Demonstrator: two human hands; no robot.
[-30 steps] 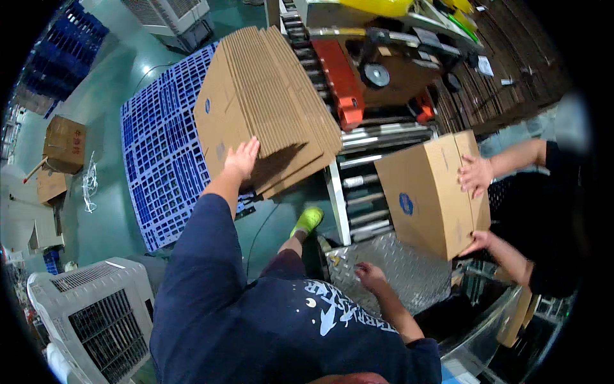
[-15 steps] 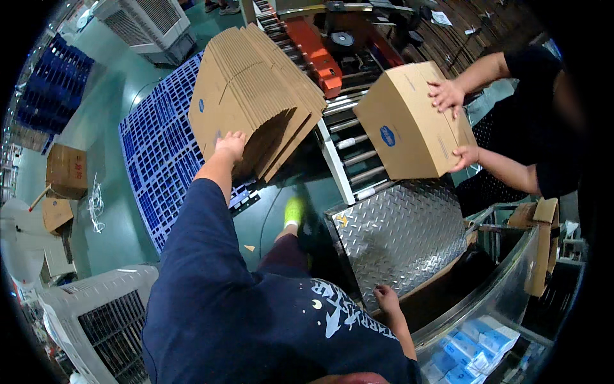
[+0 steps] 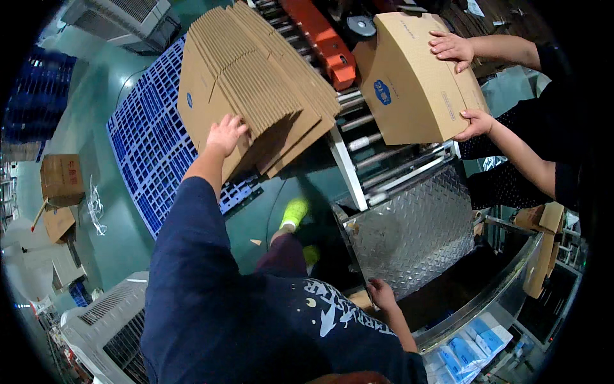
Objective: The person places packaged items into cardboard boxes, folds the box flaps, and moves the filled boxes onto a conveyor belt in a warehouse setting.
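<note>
My left hand (image 3: 226, 134) curls its fingers over the near edge of a stack of flattened cardboard cartons (image 3: 246, 83), which leans on its edges at the left of a roller conveyor. My right hand (image 3: 382, 294) is low beside my body, fingers bent, at the near corner of a metal tread plate (image 3: 416, 237). Whether it grips the plate's edge I cannot make out. Across the conveyor rollers (image 3: 368, 142), a co-worker's two hands (image 3: 464, 83) rest on an upright, formed cardboard box (image 3: 416, 77).
Under the carton stack lies a blue plastic pallet (image 3: 150, 141). An orange machine part (image 3: 326, 48) borders the conveyor. A metal-rimmed bin (image 3: 476, 307) holds blue-and-white packs (image 3: 473, 345) at the lower right. A grey cooler unit (image 3: 115, 326) stands at the lower left.
The co-worker's box has moved farther along the rollers, away from the tread plate. My right hand has come closer to the plate's corner. My left hand stays at the carton stack.
</note>
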